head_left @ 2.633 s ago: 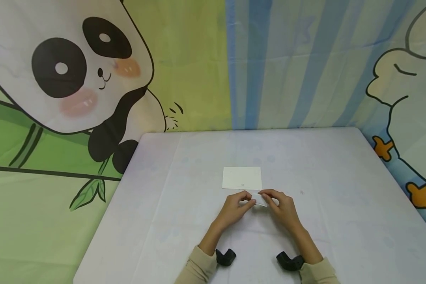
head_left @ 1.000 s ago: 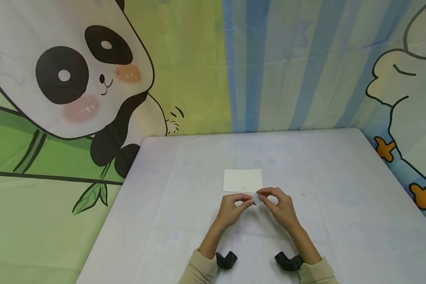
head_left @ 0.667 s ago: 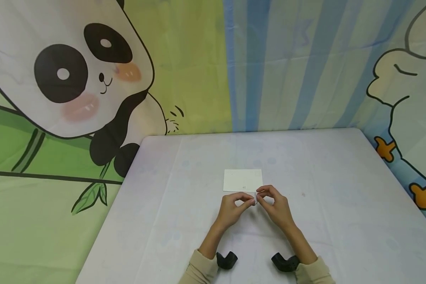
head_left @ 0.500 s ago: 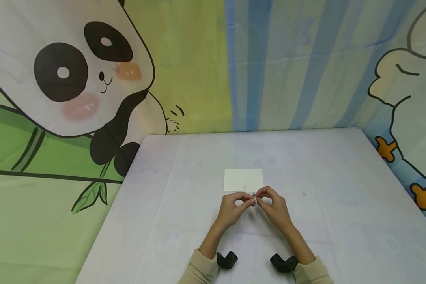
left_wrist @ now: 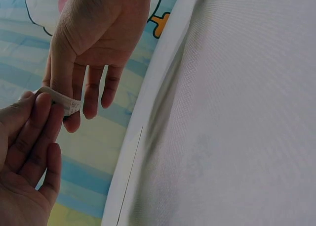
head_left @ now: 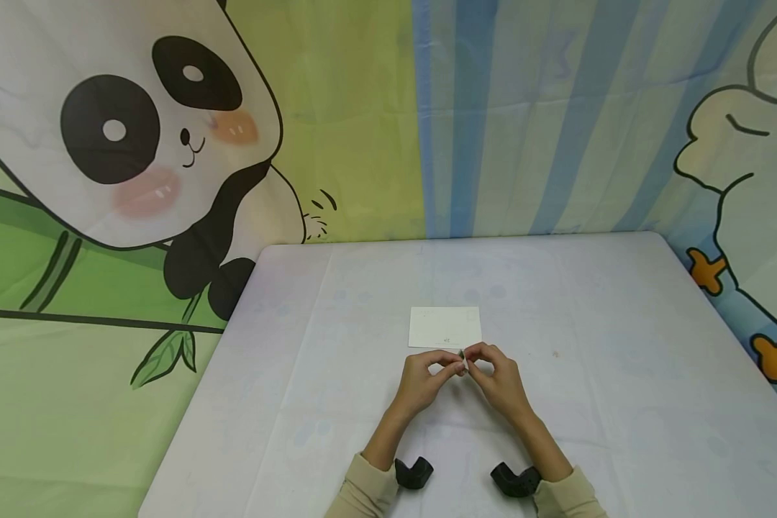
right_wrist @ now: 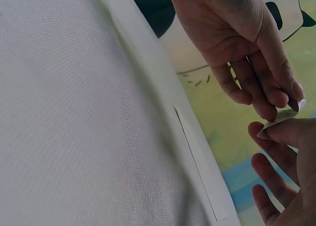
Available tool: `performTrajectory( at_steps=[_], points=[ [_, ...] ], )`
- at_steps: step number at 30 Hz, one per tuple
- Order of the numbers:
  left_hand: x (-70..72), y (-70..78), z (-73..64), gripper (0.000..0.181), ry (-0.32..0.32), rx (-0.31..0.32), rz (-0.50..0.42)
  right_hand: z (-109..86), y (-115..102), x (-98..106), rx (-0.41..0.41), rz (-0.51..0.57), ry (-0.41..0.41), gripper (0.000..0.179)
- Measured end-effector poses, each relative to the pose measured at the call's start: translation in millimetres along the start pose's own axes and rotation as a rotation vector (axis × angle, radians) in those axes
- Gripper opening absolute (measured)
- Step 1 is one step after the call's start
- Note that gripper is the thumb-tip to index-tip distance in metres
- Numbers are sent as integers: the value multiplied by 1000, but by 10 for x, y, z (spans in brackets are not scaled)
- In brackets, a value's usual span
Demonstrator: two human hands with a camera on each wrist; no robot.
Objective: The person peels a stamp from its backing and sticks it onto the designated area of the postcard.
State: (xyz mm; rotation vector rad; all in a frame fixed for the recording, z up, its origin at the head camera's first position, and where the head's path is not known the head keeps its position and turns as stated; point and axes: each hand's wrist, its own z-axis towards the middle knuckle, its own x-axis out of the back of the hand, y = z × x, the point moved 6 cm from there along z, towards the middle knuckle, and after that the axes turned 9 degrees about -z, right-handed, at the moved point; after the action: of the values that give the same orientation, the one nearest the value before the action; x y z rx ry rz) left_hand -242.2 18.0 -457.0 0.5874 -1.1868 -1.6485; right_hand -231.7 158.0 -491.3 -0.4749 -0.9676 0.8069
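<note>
In the head view both hands meet above the table in front of a white card. My left hand pinches one end of a small curved strip between thumb and fingers. My right hand pinches the other end, its fingertips almost touching the left ones. The left wrist view shows the strip pale, bent, with a printed "80" near one end. Part of it is hidden under the fingers. A glossy, whitish face of the strip shows in the right wrist view.
The card lies flat on the white-covered table, just beyond the fingertips. Black curved wrist mounts sit by each cuffed sleeve. A printed curtain with a panda and a large white bird surrounds the table.
Earlier the strip showed as a wider white piece between the hands. My right hand has moved left towards the left hand, and the strip now looks narrow. The card has stayed put.
</note>
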Motion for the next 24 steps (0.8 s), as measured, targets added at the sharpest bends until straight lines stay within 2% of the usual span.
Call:
performTrajectory(
  at_steps=[8, 11, 16, 24],
  points=[
    [4, 6, 1, 9, -2, -40, 28, -22, 6, 28, 59, -26, 74, 19],
    [11, 3, 6, 9, 14, -51, 51, -36, 7, 21, 71, 6, 62, 21],
    [25, 11, 8, 8, 37, -59, 58, -60, -14, 12, 39, 31, 37, 26],
    [40, 8, -6, 6, 57, -60, 38, -26, -306, 138, 33, 97, 18, 21]
  ],
)
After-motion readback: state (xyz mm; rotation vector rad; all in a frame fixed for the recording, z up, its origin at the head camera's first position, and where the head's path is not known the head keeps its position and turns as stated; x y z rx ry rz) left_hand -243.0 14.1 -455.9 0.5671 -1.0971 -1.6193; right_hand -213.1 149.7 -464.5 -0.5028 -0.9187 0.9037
